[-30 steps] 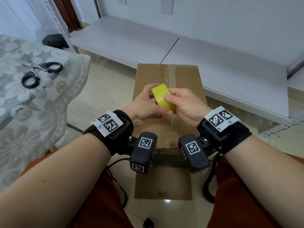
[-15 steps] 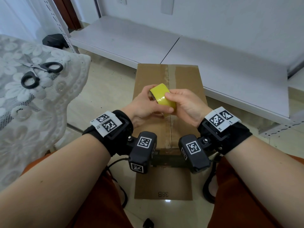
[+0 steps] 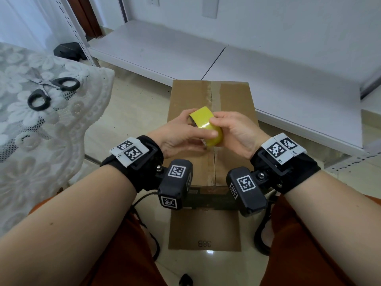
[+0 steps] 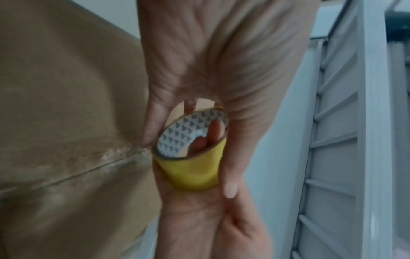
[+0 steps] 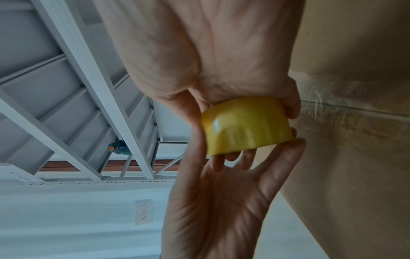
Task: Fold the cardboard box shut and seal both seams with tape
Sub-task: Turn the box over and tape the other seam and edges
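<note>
Gripping yellow tape roll (image 3: 206,126) with both hands above cardboard box (image 3: 235,100). Left hand (image 3: 175,137) curling around roll from left, thumb across near edge, fingers behind far side. Right hand (image 3: 237,133) curling around roll from right, fingers wrapping over top, thumb near roll's near rim. Showing patterned inner core of roll (image 4: 193,135) in left wrist view, fingertips poking inside. Showing glossy yellow outer band (image 5: 246,126) in right wrist view. Sitting on tiled floor (image 3: 134,104), box closed, flaps meeting along centre seam (image 3: 210,96), clear old tape residue along seam. Cannot tell whether any tape end peeled free. Lying at far left on lace cloth (image 3: 41,141): black-handled scissors (image 3: 51,91). Running behind box on far side: white shelf panels (image 3: 165,48).
</note>
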The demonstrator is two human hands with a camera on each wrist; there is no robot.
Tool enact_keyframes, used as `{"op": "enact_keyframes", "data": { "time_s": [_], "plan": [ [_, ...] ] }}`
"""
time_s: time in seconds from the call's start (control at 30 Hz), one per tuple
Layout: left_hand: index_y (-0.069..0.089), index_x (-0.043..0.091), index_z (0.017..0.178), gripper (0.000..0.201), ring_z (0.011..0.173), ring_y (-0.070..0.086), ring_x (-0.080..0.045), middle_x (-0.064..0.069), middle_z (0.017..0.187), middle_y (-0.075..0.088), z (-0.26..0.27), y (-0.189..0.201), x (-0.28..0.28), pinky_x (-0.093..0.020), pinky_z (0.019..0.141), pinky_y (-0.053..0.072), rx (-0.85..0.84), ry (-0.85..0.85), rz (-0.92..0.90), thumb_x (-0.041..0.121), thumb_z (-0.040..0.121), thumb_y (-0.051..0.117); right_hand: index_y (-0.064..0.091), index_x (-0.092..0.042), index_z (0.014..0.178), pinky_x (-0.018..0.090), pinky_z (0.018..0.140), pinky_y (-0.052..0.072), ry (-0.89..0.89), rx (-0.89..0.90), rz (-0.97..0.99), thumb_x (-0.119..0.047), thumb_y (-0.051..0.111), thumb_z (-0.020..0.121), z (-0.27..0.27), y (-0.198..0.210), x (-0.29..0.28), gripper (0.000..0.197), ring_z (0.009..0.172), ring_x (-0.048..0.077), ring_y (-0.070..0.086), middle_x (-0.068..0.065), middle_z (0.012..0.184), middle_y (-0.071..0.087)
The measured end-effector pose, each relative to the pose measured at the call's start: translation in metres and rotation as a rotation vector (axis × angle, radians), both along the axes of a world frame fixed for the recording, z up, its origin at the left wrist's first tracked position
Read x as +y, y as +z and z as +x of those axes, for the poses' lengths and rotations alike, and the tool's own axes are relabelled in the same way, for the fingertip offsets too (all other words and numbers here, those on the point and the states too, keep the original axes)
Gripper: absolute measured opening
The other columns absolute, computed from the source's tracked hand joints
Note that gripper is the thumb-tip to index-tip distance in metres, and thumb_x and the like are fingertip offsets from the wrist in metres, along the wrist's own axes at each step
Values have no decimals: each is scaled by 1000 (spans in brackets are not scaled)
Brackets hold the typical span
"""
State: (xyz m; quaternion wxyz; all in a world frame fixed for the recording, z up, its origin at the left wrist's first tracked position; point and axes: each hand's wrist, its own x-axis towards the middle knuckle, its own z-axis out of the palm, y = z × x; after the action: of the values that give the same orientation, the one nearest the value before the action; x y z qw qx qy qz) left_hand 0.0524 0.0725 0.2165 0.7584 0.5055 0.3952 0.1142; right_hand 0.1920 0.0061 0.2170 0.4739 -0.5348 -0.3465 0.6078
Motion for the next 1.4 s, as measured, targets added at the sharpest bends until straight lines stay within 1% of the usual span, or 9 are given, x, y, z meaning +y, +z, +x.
{"op": "enact_keyframes", "data": {
  "time_s": [0.13,0.2,0.3,0.43,0.53,0.7,0.9,1.13,1.4],
  "plan": [
    [61,19,98,15,97,66,-33,-8,106,62,-4,16,6,-52,94,49,72,-12,27,30,87,63,63,-9,94,42,75,50,-144,-78,-25,-29,56,93,4,-3,1,22,74,22,62,9,80,66],
    [58,17,94,21,104,63,-32,-10,106,64,-5,14,9,-52,98,46,150,23,129,32,84,68,58,-18,71,38,70,49,-195,-141,-20,-39,66,84,6,-4,2,26,72,20,57,5,77,62],
    [51,30,119,52,106,62,-25,-7,115,63,-5,10,10,-46,97,48,147,-62,224,28,73,77,54,-17,63,29,62,44,-171,-248,25,-44,71,72,6,-6,1,33,65,17,52,4,69,57],
    [60,24,107,27,101,61,-23,-5,106,63,-4,12,5,-46,94,49,211,-249,451,25,82,72,58,-4,75,25,58,39,-115,-378,63,-37,70,79,2,-7,0,35,61,16,47,9,68,51],
    [60,15,106,27,103,62,-25,-6,107,65,-4,13,3,-45,92,53,276,-316,529,30,85,68,52,-13,67,25,59,41,-133,-434,44,-37,73,77,0,-9,1,33,61,13,48,2,65,51],
    [64,18,117,29,100,60,-13,1,107,67,1,10,-6,-27,88,46,276,-348,741,32,92,59,53,-16,76,27,66,45,-171,-476,48,-40,73,77,3,-9,3,31,70,13,50,-1,75,54],
    [58,17,72,22,54,59,1,8,61,67,6,-2,0,-13,55,45,239,-26,497,28,92,61,57,-13,110,29,85,45,-235,-492,37,-34,49,96,2,-4,6,27,96,12,54,-3,103,58],
    [59,12,82,19,54,59,-15,-2,62,65,9,-9,1,-20,52,47,165,208,284,29,86,65,64,-10,119,34,99,47,-103,-690,143,-21,57,92,-3,-3,1,30,107,10,60,-1,114,66],
    [63,1,103,34,51,61,-18,-10,66,69,13,-11,-9,-27,58,54,101,265,180,25,102,40,77,-15,88,27,84,54,-250,-680,168,-13,74,78,0,-5,-1,11,86,10,67,-3,84,73]
  ]
}}
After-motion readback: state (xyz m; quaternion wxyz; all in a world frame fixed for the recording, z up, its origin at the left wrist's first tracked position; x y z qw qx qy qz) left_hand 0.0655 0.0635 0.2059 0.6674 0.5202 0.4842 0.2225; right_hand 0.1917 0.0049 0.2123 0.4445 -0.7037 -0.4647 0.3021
